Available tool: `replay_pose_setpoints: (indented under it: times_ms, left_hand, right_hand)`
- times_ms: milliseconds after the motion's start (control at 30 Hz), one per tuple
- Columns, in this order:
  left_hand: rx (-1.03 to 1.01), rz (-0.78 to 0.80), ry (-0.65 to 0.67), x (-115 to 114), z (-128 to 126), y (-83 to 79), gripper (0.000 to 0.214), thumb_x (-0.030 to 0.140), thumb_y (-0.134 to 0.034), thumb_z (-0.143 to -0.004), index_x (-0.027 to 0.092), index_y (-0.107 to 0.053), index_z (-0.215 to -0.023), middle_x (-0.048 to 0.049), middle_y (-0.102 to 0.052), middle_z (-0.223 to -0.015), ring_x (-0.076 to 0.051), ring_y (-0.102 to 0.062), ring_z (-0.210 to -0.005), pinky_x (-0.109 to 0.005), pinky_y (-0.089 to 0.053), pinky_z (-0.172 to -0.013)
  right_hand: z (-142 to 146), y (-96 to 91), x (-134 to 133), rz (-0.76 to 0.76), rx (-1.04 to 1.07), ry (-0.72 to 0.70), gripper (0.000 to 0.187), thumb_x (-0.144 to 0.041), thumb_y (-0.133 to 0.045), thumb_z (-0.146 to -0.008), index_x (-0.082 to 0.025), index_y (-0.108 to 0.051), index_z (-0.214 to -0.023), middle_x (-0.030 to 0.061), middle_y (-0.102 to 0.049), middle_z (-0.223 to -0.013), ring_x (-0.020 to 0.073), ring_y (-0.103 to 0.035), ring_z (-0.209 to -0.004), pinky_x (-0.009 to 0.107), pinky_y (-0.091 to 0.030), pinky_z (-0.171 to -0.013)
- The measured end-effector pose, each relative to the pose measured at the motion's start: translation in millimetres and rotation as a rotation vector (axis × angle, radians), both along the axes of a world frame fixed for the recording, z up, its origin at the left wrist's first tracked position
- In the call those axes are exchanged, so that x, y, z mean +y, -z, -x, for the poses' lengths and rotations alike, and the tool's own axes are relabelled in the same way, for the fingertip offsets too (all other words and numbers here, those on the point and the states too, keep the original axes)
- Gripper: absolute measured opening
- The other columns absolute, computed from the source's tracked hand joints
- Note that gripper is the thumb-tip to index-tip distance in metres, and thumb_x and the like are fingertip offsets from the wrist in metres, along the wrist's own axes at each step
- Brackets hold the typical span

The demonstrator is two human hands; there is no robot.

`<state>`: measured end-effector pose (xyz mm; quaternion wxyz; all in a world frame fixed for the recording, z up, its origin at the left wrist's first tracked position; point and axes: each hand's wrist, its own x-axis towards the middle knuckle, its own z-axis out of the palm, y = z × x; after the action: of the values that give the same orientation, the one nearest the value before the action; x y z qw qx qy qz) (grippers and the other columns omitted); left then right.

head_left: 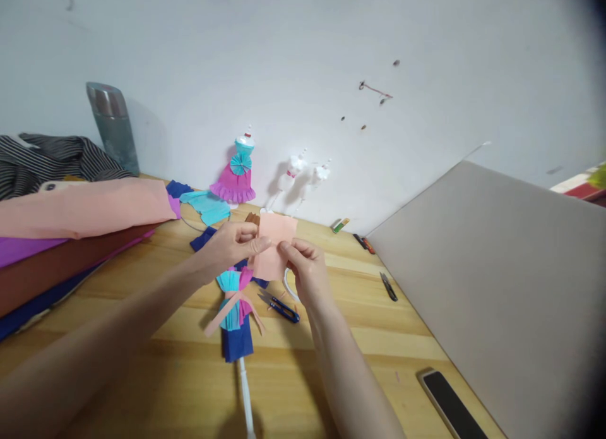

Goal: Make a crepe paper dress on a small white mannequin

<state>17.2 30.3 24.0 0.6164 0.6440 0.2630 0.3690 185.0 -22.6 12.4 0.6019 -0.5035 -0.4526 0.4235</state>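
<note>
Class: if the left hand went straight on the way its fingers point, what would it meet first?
Probably the right hand: it and the left hand pinch the peach paper, fingertips close; depth unclear.

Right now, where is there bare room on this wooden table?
Bare tabletop: between the blue-handled snips and black phone; beside the coloured paper rolls. Crowded around the left hand and right hand, both pinching peach paper.
</note>
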Motion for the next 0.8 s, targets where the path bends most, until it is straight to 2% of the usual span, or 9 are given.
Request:
replay_pose_setpoints:
  times_ms: [100,300,500,700,800]
  left_hand:
    - [-0.020,0.008,0.012,0.2,0.0,0.4,0.037,0.050,-0.067,-0.075,0.013,-0.066,-0.074,-0.0033,-0.063,-0.059,-0.014,-0.059,-0.056,-0.023,-0.045,-0.051]
    - [-0.014,0.104,-0.082,1.0,-3.3,3.6,0.029,0.040,-0.067,-0.075,0.013,-0.066,-0.067,-0.0019,-0.063,-0.055,-0.011,-0.054,-0.045,-0.023,-0.042,-0.045]
    - [-0.068,0.158,-0.134,0.4,-5.8,0.9,0.021,0.031,-0.070,-0.071,0.011,-0.068,-0.066,-0.0028,-0.066,-0.062,-0.011,-0.059,-0.054,-0.023,-0.046,-0.055]
    - [-0.037,0.110,-0.083,2.8,-4.1,3.5,0.024,0.028,-0.069,-0.071,0.011,-0.072,-0.087,-0.0045,-0.072,-0.075,-0.015,-0.065,-0.067,-0.026,-0.050,-0.065]
    - [0.007,0.113,-0.023,2.9,-4.5,6.6,0.028,0.030,-0.070,-0.070,0.011,-0.070,-0.091,-0.0038,-0.071,-0.074,-0.016,-0.065,-0.066,-0.026,-0.049,-0.063]
  right_hand:
    - [1.4,1.1,0.1,0.017,-0.015,0.006,0.032,-0.043,-0.074,-0.066,-0.016,-0.061,-0.052,-0.0028,-0.052,-0.050,0.0092,-0.040,-0.047,0.024,-0.031,-0.048]
    - [7.7,2.8,-0.9,0.043,-0.022,-0.027,0.030,-0.043,-0.077,-0.063,-0.016,-0.065,-0.057,-0.0032,-0.055,-0.050,0.0084,-0.041,-0.046,0.023,-0.031,-0.048]
    - [9.7,4.5,-0.5,0.022,0.043,-0.095,0.027,-0.039,-0.082,-0.058,-0.017,-0.066,-0.060,-0.0028,-0.059,-0.055,0.0090,-0.046,-0.050,0.022,-0.037,-0.052]
    - [6.1,1.9,-1.3,-0.059,-0.017,-0.100,0.033,-0.051,-0.070,-0.071,-0.017,-0.069,-0.070,-0.0003,-0.059,-0.063,0.0127,-0.051,-0.059,0.025,-0.041,-0.057]
    - [6.5,2.0,-0.8,-0.083,-0.050,-0.043,0.030,-0.046,-0.073,-0.069,-0.017,-0.068,-0.064,-0.0021,-0.056,-0.057,0.0109,-0.047,-0.053,0.024,-0.039,-0.055]
